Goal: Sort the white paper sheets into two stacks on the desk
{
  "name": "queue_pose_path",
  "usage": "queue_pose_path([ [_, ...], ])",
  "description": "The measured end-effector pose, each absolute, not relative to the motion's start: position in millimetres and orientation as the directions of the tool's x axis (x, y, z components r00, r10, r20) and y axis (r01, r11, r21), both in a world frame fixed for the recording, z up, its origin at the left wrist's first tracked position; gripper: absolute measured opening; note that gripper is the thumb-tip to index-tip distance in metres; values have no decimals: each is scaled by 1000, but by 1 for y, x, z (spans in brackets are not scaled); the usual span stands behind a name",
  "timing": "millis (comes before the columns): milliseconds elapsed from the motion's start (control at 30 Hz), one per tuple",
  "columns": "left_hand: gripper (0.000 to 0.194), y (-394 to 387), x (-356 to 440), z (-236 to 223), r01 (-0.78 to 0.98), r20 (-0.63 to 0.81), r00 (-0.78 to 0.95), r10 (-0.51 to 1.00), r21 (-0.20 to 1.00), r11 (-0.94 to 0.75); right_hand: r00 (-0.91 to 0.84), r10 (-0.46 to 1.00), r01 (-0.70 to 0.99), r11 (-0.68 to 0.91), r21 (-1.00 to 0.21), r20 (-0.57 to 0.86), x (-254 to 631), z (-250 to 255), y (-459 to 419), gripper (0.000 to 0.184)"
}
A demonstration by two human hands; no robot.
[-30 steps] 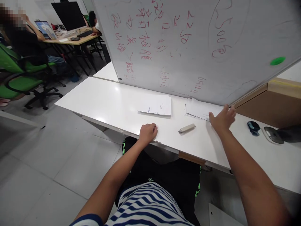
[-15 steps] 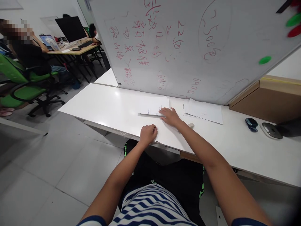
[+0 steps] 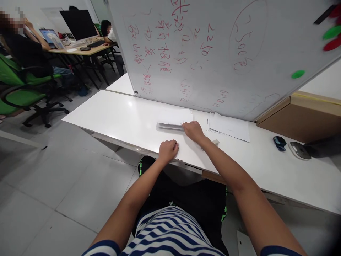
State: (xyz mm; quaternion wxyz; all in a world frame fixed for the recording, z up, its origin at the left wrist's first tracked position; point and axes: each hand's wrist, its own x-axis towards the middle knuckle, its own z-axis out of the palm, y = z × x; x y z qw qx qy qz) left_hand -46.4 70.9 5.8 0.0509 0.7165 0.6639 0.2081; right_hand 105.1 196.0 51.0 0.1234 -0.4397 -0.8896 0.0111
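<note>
My right hand [image 3: 194, 130] pinches the near right corner of a stack of white paper [image 3: 174, 116] on the table. That near edge is lifted a little, and a few separate sheets show along it. My left hand [image 3: 168, 150] rests at the table's front edge, its fingers curled in and nothing visible in them. A small pale object [image 3: 215, 142] lies partly behind my right forearm; its kind cannot be made out. To the right of my right hand is a second, loosely spread stack of paper [image 3: 230, 127].
A whiteboard [image 3: 197, 81] with red writing stands along the back of the white table [image 3: 106, 117]. Farther right are a cardboard box [image 3: 295, 115], a small dark blue object [image 3: 279, 143] and a grey-black device [image 3: 299, 150]. Other people sit at a desk [image 3: 90, 52] far left.
My right hand has gone from lying spread on the paper to pinching its near corner, and the near edge has risen. My left hand stays put. The view has shifted slightly.
</note>
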Motion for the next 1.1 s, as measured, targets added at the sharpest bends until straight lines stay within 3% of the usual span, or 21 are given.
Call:
queue_pose_path([
  [133, 21, 71, -47, 4, 929, 244, 38, 969, 348, -125, -500, 835, 793, 548, -266, 229, 101, 55, 191, 26],
  [333, 21, 71, -48, 4, 916, 259, 43, 965, 376, -142, -369, 926, 742, 345, -575, 80, 102, 60, 186, 27],
  [400, 21, 70, -48, 5, 912, 263, 39, 964, 386, -142, -339, 929, 715, 358, -601, 150, 103, 64, 182, 30],
  [467, 24, 69, -48, 6, 896, 264, 24, 964, 421, -138, -273, 910, 693, 411, -592, 312, 106, 72, 174, 33],
  [567, 31, 68, -52, 8, 818, 242, -7, 970, 560, -134, -104, 843, 619, 470, -629, 528, 112, 87, 153, 38],
  [667, 45, 69, -59, 15, 519, 175, -40, 984, 845, -129, 70, 857, 441, 433, -786, 511, 120, 98, 129, 40],
  [733, 60, 69, -64, 23, 83, 101, -100, 990, 992, -93, 63, 925, 274, 345, -898, 375, 128, 100, 116, 41],
  [800, 73, 66, -70, 33, -363, 15, -117, 993, 930, -57, -96, 975, 160, 215, -963, 202, 136, 98, 107, 40],
  [867, 76, 60, -75, 43, -604, -69, -65, 996, 797, 15, -291, 954, 167, 116, -979, 63, 143, 97, 100, 38],
  [967, 71, 44, -79, 59, -721, -152, -1, 988, 685, 105, -419, 907, 282, 103, -954, -25, 150, 98, 95, 35],
  [1100, 83, 15, -76, 79, -809, -108, -6, 994, 584, 59, -374, 927, 372, 117, -921, -33, 153, 106, 97, 35],
])
